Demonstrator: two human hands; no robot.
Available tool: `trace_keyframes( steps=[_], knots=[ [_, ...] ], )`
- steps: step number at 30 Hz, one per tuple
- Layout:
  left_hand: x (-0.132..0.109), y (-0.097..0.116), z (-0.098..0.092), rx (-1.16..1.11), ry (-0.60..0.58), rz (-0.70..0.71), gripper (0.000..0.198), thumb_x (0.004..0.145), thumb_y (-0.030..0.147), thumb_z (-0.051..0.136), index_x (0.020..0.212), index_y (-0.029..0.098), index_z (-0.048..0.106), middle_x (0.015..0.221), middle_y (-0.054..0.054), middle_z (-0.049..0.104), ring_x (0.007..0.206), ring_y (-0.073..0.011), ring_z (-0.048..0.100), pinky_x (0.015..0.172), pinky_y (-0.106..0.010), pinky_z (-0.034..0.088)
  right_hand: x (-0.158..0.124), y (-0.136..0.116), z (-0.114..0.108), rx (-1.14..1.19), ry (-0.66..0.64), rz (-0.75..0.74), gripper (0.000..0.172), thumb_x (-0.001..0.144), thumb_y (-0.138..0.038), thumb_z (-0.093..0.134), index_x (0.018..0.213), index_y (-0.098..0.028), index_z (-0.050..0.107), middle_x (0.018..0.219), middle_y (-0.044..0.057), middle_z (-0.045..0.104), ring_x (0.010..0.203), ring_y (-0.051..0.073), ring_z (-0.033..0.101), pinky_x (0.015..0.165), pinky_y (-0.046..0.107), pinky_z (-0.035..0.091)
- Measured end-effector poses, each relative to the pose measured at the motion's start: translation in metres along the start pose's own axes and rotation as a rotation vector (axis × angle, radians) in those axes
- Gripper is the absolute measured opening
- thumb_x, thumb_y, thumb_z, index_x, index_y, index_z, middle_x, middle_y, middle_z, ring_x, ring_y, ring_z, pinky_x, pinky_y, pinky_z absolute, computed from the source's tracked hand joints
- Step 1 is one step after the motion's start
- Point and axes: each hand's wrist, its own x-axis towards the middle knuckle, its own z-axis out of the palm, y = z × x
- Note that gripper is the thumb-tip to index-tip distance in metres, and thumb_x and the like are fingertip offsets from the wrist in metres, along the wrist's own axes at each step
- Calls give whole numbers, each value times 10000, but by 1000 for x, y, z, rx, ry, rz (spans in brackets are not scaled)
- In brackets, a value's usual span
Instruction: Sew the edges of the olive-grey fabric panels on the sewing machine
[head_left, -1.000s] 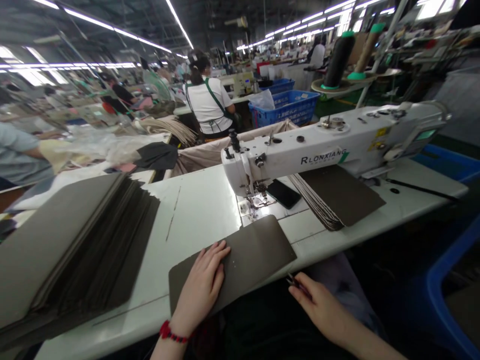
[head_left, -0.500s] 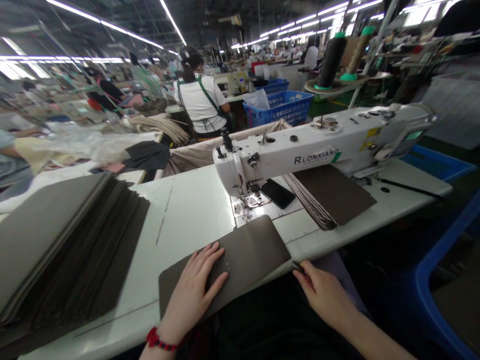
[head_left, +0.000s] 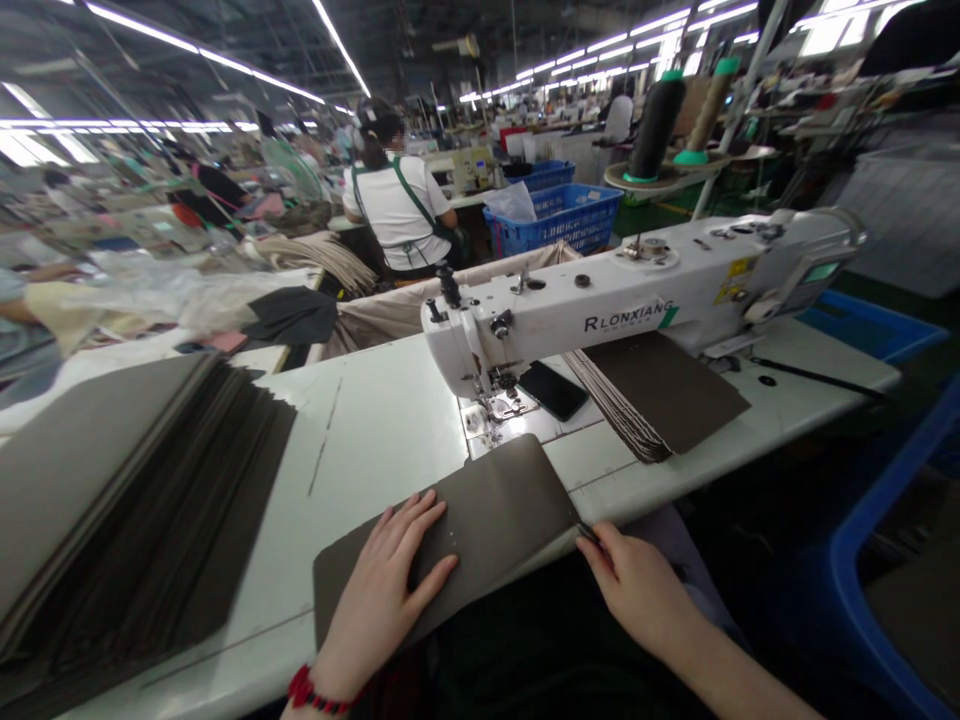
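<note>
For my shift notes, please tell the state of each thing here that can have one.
panel: lying flat
left hand: resting on panel, fingers spread
right hand: holding small tool at panel corner
left stack: panels fanned, overlapping
right stack: panels fanned
sewing machine: no work under foot, display lit
phone: lying flat, screen dark
thread cone: upright on stand

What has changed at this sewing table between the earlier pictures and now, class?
The right hand moved forward to the right edge of the dark panel, its small dark tool now at that edge. The left hand stayed flat on the panel; the sewing machine and stacked panels stayed put.
</note>
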Motion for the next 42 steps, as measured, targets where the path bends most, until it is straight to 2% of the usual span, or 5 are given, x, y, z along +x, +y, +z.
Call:
trace_keyframes(
  steps=[11, 20, 25, 32, 42],
  knots=[
    [-1, 2, -3, -22, 9, 2, 528, 931, 435, 511, 1416, 277, 370, 1494, -47, 359, 1375, -267, 329, 1155, -513, 256, 4, 21, -21, 380, 279, 43, 308, 986, -439, 354, 800, -227, 476, 636, -20, 538, 587, 156, 555, 583, 262, 426],
    [-8, 26, -22, 38, -136, 92, 955, 735, 485, 726, 1500, 279, 192, 1567, -79, 158, 1421, -365, 163, 1144, -613, 152, 17, -17, -21, -97, 35, -441, 459, 868, -231, 561, 1317, -287, 489, 1431, 41, 476, 970, 215, 658, 769, 334, 532],
    [-25, 14, -51, 22, -228, 144, 630, 847, 141, 534, 1416, 358, 371, 1453, 32, 426, 1343, -224, 394, 1157, -489, 270, 37, -7, -46, -103, -34, -525, 411, 792, -74, 522, 1160, -238, 609, 1214, 43, 653, 997, 220, 655, 826, 334, 516],
    [-35, 2, -109, -65, -164, 20, 312, 973, 339, 451, 1266, 398, 538, 1195, 73, 652, 1155, -193, 589, 992, -303, 476, 30, -33, -91, 279, 22, -586, 536, 816, -375, 672, 1314, -281, 499, 1360, 44, 538, 1183, 220, 543, 968, 298, 434],
    [-27, -11, -142, -310, -250, -245, 249, 887, 479, 564, 925, 250, 655, 797, 12, 666, 734, -178, 618, 659, -231, 440, 30, -46, -104, 889, -123, -122, 276, 828, -440, 654, 877, -170, 629, 825, 6, 683, 764, 167, 626, 647, 233, 474]
  ],
)
